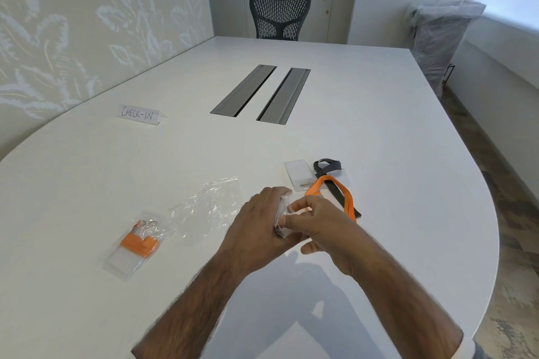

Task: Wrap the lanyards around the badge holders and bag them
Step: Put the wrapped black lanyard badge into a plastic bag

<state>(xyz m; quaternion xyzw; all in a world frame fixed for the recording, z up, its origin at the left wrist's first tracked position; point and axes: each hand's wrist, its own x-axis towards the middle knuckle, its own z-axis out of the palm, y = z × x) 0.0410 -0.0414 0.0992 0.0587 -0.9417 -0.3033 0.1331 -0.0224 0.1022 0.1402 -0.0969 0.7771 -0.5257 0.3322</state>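
My left hand [256,221] and my right hand [315,224] meet above the white table [379,125], both closed on a clear plastic bag [282,213] held between them; what is inside it is mostly hidden by my fingers. At the left lies a bagged badge holder wrapped in an orange lanyard [140,242]. Empty clear bags [210,204] lie just left of my hands. Behind my hands sit loose badge holders [299,173], an orange lanyard [344,195] and a dark grey lanyard [328,166].
A folded "CHECK-IN" paper sign [140,114] stands at the far left. Two metal cable slots [262,93] run down the table's middle. A mesh office chair [279,13] is at the far end, and a plastic-covered bin [440,38] stands to the right.
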